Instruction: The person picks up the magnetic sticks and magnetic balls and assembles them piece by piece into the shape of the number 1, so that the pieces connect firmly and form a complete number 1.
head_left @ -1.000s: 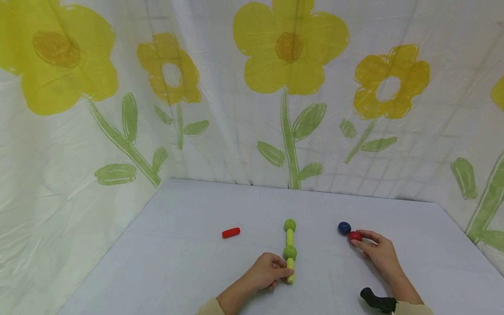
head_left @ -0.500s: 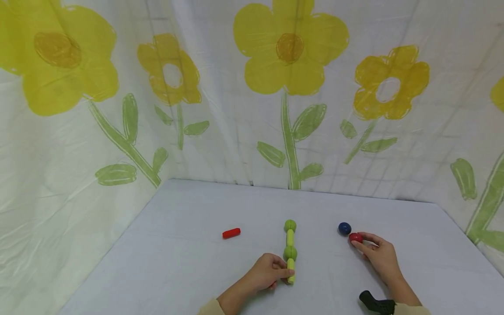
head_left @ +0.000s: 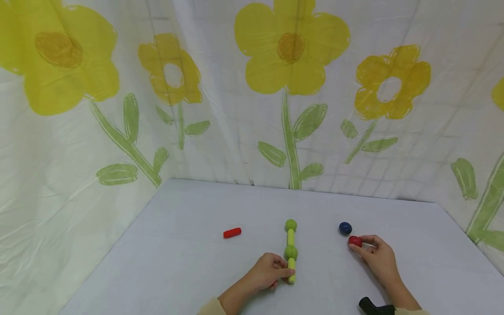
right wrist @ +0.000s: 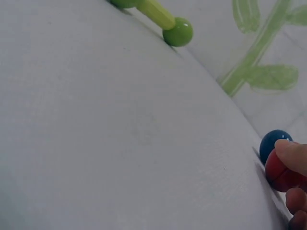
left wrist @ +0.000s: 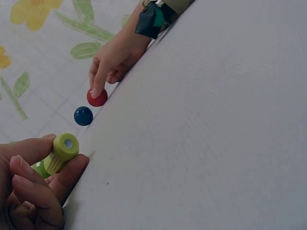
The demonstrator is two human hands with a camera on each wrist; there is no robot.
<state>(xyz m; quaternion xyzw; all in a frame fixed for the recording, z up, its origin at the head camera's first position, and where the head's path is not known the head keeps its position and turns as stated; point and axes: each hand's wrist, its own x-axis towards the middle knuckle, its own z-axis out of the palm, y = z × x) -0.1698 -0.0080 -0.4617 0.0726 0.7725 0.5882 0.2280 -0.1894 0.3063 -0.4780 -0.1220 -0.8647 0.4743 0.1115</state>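
Head view: left hand (head_left: 267,272) lies on the white bench (head_left: 177,262), thumb & fingers curled round the near end of a green bead chain (head_left: 291,249), grip clenched on its last yellow-green cylinder. Chain runs straight away from the person: cylinder, round green bead, cylinder, round green bead at the far end, all flat on the bench at centre. Left wrist view shows the same cylinder end (left wrist: 63,151) poking out betw. thumb & fingers, small hole in its face. Right hand (head_left: 377,258) is to the right of the chain, well apart from it; thumb & forefinger tip pinch a red ball (head_left: 355,241) sitting on the bench. Right wrist view: fingertip on top of the red ball (right wrist: 283,171), blue ball (right wrist: 272,143) just behind it, close, can't tell if touching. In head view the blue ball (head_left: 345,228) is just beyond & slightly left of the red one. Red cylinder (head_left: 232,232) lies alone on the bench left of the chain, well apart from both hands. Flower-print curtain (head_left: 291,87) w/ yellow blooms & green stems hangs behind & along both sides of the bench.
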